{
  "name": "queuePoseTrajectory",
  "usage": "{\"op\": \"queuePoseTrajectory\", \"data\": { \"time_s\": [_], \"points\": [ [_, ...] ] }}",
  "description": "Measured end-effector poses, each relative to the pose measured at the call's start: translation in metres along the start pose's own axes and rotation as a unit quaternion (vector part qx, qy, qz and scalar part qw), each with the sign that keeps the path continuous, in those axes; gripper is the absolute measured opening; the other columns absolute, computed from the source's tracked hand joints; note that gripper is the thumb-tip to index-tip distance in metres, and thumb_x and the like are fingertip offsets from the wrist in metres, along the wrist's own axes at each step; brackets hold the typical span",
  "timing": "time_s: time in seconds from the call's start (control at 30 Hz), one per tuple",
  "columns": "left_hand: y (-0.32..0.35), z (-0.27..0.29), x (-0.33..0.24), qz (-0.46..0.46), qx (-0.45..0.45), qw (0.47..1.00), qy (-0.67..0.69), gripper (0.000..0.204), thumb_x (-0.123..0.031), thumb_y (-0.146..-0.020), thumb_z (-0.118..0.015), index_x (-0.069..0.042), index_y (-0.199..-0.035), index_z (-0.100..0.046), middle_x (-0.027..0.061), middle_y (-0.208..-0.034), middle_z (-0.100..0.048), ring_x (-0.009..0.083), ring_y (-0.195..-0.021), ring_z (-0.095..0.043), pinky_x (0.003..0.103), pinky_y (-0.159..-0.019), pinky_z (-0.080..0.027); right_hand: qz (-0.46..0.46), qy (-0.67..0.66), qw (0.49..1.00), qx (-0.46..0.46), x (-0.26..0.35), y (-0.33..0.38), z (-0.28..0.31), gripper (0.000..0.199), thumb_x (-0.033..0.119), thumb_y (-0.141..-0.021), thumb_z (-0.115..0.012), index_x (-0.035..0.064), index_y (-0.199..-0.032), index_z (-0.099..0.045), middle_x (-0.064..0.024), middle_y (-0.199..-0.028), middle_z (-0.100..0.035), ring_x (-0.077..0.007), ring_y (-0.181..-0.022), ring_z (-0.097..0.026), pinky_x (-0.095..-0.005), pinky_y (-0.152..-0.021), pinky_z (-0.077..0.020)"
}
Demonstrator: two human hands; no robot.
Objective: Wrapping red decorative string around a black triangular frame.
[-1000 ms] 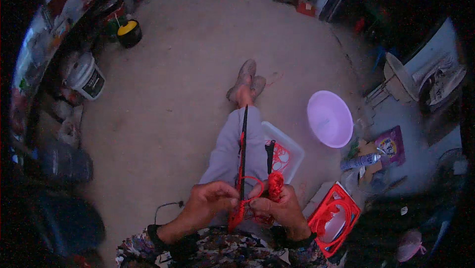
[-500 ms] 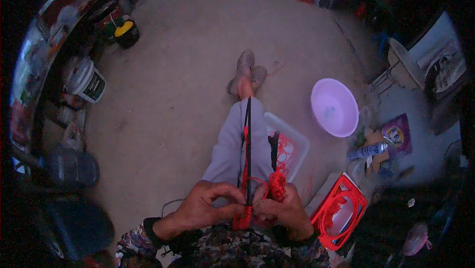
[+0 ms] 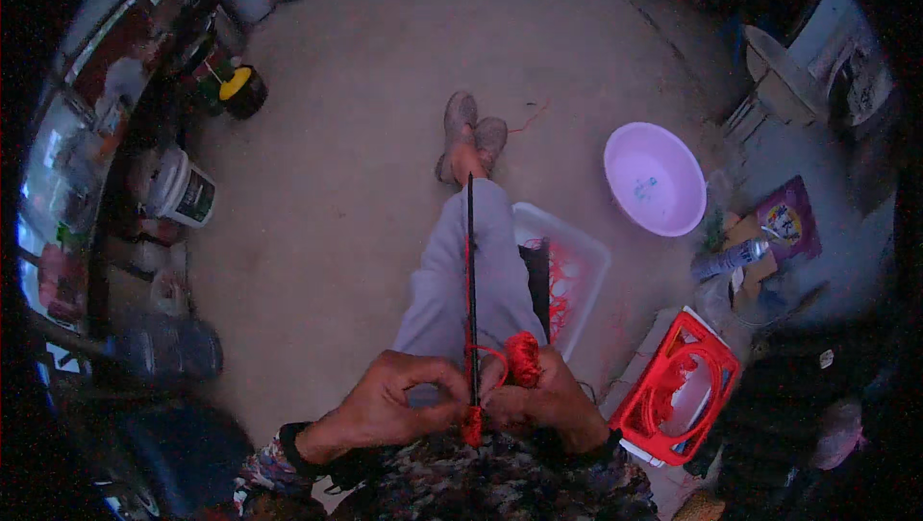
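Observation:
Before my body, a long thin black rod or strip (image 3: 471, 271) points away over my lap, with red cord running close along it. Red cord is wrapped in a tight band (image 3: 472, 428) around its near end. My left hand (image 3: 399, 401) is closed, thumb and forefinger pinching at that wrapped end. On the other side my right hand (image 3: 553, 401) is closed near the same spot, its fingertips partly hidden. A small bundle of red cord (image 3: 522, 359) sits against the right hand, and a loop of cord (image 3: 497, 358) runs from it to the rod.
Right of my legs stands a translucent white tub (image 3: 591, 276) with red strands. Nearby are a red plastic frame (image 3: 687, 367) with coiled cord, a lilac basin (image 3: 663, 189) and a spray can (image 3: 733, 259). A white bucket (image 3: 187, 189) and a black-and-yellow container (image 3: 242, 91) stand left.
The black rod or strip, which showed two diverging lines, now appears as one line. The red bundle has shifted slightly left. Both hands stay at the wrapped end, and the whole view has tilted a little.

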State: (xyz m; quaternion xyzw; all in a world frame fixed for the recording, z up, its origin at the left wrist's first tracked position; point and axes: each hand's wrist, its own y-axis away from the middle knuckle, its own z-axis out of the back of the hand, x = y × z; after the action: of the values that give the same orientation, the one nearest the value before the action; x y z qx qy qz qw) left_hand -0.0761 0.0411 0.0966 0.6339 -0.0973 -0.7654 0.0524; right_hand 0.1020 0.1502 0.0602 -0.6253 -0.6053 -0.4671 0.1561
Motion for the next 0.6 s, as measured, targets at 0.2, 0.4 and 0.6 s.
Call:
{"op": "queuePoseTrajectory", "data": {
  "time_s": [0.2, 0.4, 0.6],
  "points": [
    [-0.004, -0.013, -0.003, 0.018, -0.025, 0.999, 0.043, 0.005, 0.002, -0.073, -0.060, -0.002, -0.076, -0.058, 0.0015, -0.072, -0.060, 0.0066, -0.071, -0.054, 0.022, -0.068, -0.043, 0.034, -0.034, 0.997, 0.056, -0.003, 0.000, 0.011, 0.019, 0.022, -0.079, -0.063, 0.0050, -0.085, -0.057, -0.0005, -0.077, -0.059, -0.0074, -0.070, -0.053, -0.0229, -0.064, -0.0431],
    [-0.005, -0.024, -0.011, 0.064, -0.049, 0.993, 0.087, 0.009, 0.006, -0.073, -0.058, -0.001, -0.077, -0.056, 0.0016, -0.076, -0.057, 0.0068, -0.074, -0.053, 0.022, -0.068, -0.042, 0.039, -0.078, 0.995, 0.043, -0.005, 0.010, 0.016, 0.024, 0.023, -0.079, -0.063, 0.0036, -0.091, -0.056, -0.0037, -0.080, -0.061, -0.0101, -0.072, -0.057, -0.0243, -0.065, -0.0452],
    [-0.004, -0.034, -0.013, 0.097, -0.062, 0.982, 0.151, 0.009, 0.008, -0.074, -0.056, 0.000, -0.079, -0.055, 0.0008, -0.080, -0.056, 0.0066, -0.076, -0.051, 0.022, -0.069, -0.041, 0.042, -0.105, 0.991, 0.070, -0.008, 0.017, 0.022, 0.026, 0.020, -0.078, -0.065, 0.0031, -0.095, -0.055, -0.0051, -0.082, -0.062, -0.0120, -0.074, -0.058, -0.0259, -0.069, -0.0466]
  ]
}}
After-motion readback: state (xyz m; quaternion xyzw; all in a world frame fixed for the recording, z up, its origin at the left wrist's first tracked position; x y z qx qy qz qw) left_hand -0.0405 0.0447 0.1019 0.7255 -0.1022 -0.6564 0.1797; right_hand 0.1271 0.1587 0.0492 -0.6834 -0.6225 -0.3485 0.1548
